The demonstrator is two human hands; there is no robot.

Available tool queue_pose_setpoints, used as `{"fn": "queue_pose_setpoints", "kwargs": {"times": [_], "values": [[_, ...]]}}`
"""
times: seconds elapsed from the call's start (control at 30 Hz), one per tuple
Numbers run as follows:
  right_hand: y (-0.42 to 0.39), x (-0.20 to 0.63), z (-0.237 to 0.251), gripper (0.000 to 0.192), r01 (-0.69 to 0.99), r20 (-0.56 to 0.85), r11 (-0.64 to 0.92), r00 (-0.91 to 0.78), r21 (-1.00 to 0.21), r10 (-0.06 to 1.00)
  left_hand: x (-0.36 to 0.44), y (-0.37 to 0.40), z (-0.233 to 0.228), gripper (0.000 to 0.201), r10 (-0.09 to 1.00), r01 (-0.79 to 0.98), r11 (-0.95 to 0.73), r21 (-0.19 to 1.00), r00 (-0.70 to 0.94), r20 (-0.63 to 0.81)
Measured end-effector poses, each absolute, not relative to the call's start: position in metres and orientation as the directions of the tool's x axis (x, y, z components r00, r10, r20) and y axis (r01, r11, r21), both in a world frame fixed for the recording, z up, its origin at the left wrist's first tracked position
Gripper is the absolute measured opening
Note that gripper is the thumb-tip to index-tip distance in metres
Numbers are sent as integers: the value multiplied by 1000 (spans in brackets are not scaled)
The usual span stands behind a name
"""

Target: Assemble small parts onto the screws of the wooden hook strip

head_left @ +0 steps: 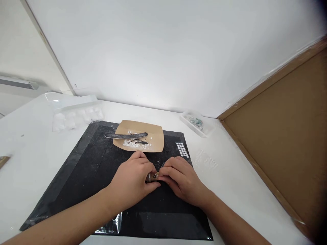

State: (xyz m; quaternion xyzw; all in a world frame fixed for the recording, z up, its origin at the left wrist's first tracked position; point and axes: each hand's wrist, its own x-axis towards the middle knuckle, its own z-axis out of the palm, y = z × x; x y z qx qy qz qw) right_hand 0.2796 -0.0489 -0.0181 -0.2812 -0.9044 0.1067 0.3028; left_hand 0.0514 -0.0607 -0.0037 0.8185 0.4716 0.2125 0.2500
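Over the middle of the black mat (84, 177), my two hands meet at a small tan piece with silvery metal bits (154, 176). My left hand (134, 177) is closed round its left end, thumb below and fingers above. From the other side my right hand (180, 178) pinches its right end. A thin greyish edge shows by the right fingertips, too small to name. Fingers hide most of the piece. Just beyond the hands, a tan paper tray (157, 136) carries a dark nail file (126, 136), white bits (133, 144) and dark scraps.
A sheet of white oval stickers (182, 149) lies at the mat's right edge. Behind it stands a clear box (196, 124) with greenish contents. A clear lidded case (76, 115) with white padding is at the back left. A brown-framed board (276, 136) leans at right.
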Motion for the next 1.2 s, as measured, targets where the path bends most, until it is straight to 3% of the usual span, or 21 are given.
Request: {"fn": "queue_pose_setpoints", "kwargs": {"times": [0.2,1.2], "values": [[-48,278,-19,4,454,517,832,-653,-319,554,51,-61,1,16,894,693,-384,610,444,58],[-49,275,-15,12,501,508,832,-667,-237,546,53,-62,-1,19,883,707,-448,547,446,147]]}}
